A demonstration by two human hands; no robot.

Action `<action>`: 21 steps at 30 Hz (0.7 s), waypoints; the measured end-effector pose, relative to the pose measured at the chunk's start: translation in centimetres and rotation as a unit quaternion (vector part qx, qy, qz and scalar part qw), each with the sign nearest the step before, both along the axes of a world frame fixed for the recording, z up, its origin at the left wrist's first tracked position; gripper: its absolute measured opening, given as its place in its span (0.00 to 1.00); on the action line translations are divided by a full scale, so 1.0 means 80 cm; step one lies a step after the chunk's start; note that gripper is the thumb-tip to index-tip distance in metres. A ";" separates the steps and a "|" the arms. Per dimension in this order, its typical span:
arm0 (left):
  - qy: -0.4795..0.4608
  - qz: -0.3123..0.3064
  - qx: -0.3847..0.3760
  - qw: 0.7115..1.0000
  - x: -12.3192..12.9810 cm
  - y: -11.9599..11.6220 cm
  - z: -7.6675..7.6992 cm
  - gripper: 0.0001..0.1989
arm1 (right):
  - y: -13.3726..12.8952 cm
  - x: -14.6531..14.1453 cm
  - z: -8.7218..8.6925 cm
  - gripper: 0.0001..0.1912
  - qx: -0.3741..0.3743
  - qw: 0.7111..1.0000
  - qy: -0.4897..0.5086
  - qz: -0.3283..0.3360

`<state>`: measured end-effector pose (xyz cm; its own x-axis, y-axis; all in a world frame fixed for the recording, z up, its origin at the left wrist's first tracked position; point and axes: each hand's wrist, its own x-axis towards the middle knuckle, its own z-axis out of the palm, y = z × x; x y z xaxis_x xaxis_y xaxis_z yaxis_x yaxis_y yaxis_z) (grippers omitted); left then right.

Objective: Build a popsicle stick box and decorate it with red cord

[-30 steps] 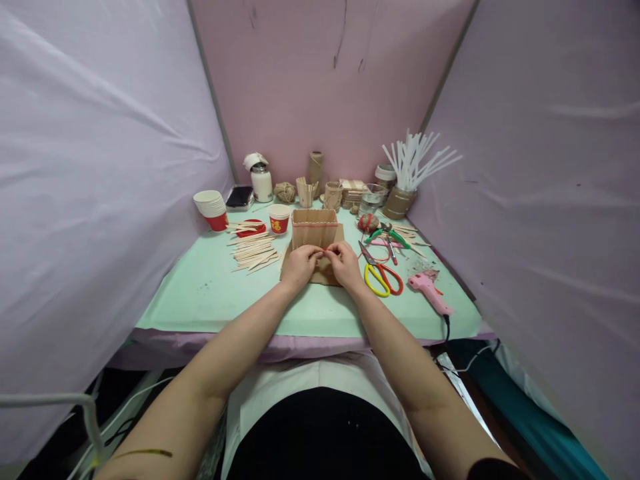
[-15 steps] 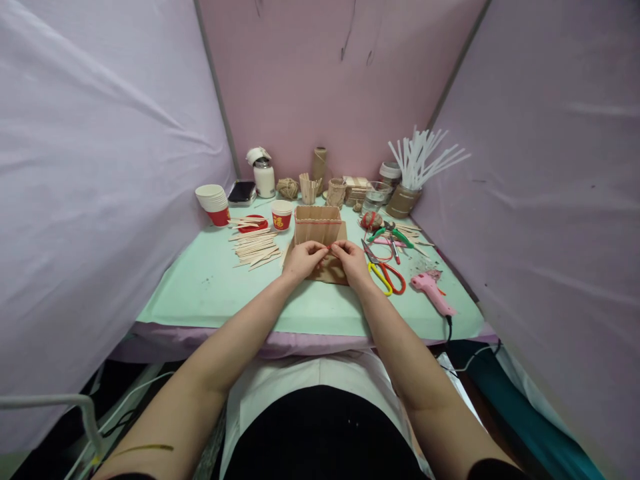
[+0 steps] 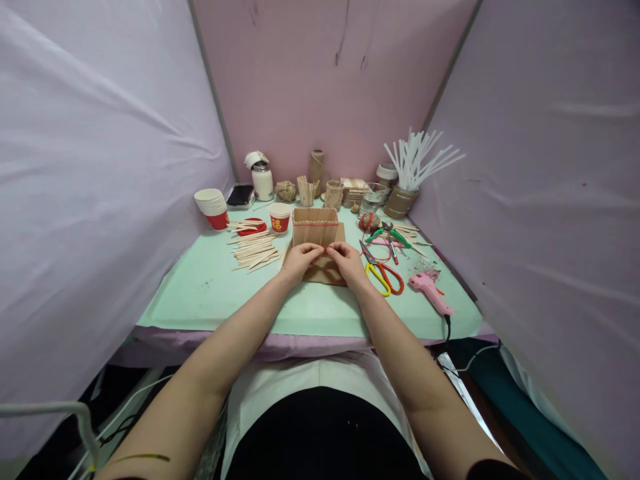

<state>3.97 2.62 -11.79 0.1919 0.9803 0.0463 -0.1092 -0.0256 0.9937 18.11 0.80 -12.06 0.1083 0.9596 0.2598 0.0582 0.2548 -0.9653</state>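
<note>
My left hand [image 3: 302, 260] and my right hand [image 3: 346, 261] meet fingertip to fingertip, both pinched on a short bit of red string [image 3: 325, 249]. Just beyond them stands a box of upright wooden sticks [image 3: 315, 231], with a red string running across its front near the top. Brown cardboard [image 3: 327, 273] lies beneath my hands and the box. To the right of my right hand rest scissors [image 3: 384, 275] with one yellow and one red handle. The fingers hide most of what they pinch.
Loose wooden sticks [image 3: 254, 251] lie at the left by paper cups [image 3: 280, 218]. On the right are a red string ball [image 3: 370, 222], green-handled pliers [image 3: 395, 235] and a pink glue gun [image 3: 431, 292] with a cord. Jars and a glass of water [image 3: 373, 198] line the back.
My fingertips stay together on the red string, with the fingers shifting only slightly. The whole view has moved a little; the things on the table keep their places.
</note>
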 end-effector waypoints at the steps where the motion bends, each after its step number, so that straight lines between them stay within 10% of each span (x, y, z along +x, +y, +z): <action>1: -0.005 -0.002 -0.002 1.000 0.000 0.000 0.000 0.15 | 0.000 0.000 0.000 0.13 0.000 1.000 -0.001 0.000; 21: -0.078 -0.063 -0.098 0.990 0.000 0.000 0.009 0.20 | -0.001 0.000 0.004 0.11 -0.004 0.999 0.029 -0.013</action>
